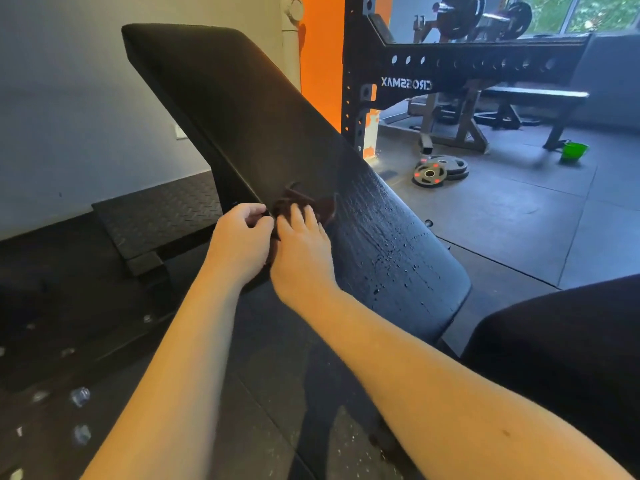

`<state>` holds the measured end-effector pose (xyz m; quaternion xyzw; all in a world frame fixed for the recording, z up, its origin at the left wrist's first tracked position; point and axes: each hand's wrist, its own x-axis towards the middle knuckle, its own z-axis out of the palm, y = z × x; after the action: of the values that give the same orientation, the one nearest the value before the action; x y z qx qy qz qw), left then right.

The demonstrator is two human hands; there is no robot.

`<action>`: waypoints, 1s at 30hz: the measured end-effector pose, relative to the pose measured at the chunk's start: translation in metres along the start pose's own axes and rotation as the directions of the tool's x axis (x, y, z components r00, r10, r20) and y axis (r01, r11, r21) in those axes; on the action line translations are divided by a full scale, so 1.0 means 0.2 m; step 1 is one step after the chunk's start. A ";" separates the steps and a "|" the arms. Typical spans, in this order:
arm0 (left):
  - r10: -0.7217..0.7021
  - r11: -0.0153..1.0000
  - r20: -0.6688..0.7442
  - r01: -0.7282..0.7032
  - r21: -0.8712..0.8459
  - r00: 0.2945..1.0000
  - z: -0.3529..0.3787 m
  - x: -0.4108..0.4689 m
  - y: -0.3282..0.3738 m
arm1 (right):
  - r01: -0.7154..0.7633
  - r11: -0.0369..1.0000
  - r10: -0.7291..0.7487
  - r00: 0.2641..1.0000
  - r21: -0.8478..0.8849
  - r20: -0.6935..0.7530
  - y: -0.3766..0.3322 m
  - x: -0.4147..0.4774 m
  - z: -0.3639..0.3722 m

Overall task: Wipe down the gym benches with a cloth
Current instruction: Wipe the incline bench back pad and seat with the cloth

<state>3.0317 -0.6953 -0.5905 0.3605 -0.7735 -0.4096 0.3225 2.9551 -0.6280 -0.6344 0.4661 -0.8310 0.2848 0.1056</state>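
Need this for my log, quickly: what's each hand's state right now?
Left hand: fingers curled, pinching the cloth at its edge.
Right hand: open, fingers pressing the cloth onto the bench pad.

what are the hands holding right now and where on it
A dark cloth on the bench pad. The left hand pinches its left edge with curled fingers; the right hand presses on its near part, not gripping.
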 end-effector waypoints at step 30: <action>0.171 0.872 0.008 -0.155 0.464 0.985 0.10 -0.04 0.07 | -0.318 0.937 0.336 0.935 -0.148 0.116 0.50 0.36 -0.11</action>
<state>3.0164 -0.6757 -0.5893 0.3674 -0.8709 -0.1785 0.2734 2.8308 -0.6264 -0.6211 0.3323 -0.9186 0.2120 0.0280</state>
